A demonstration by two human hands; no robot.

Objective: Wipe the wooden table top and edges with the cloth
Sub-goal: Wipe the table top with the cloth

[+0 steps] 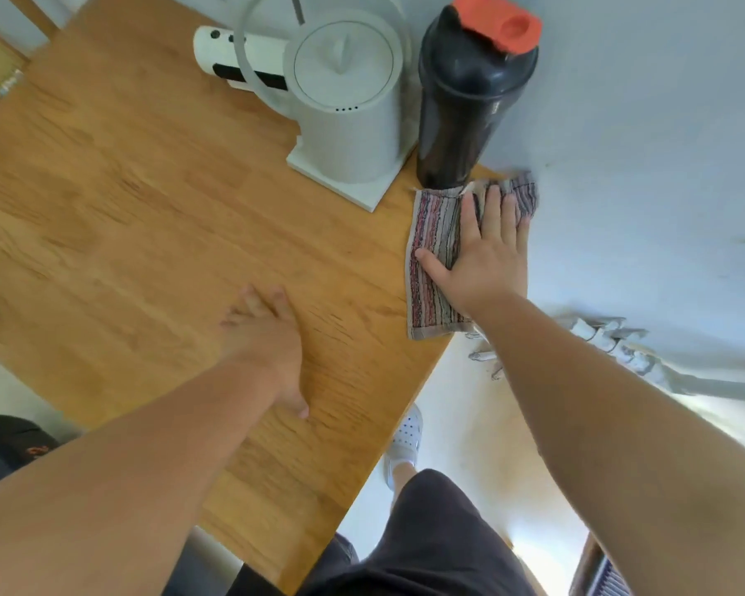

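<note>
A striped cloth (433,255) lies flat at the right corner of the wooden table (147,217), hanging slightly over its right edge. My right hand (484,255) presses down on the cloth with fingers spread and straight. My left hand (267,337) rests flat on the bare table top, nearer to me and left of the cloth, holding nothing.
A white kettle on its base (345,101) and a black shaker bottle with an orange lid (469,92) stand just beyond the cloth near the wall. A white cylinder (233,58) lies behind the kettle. My leg and a white shoe (405,440) are beside the table's right edge.
</note>
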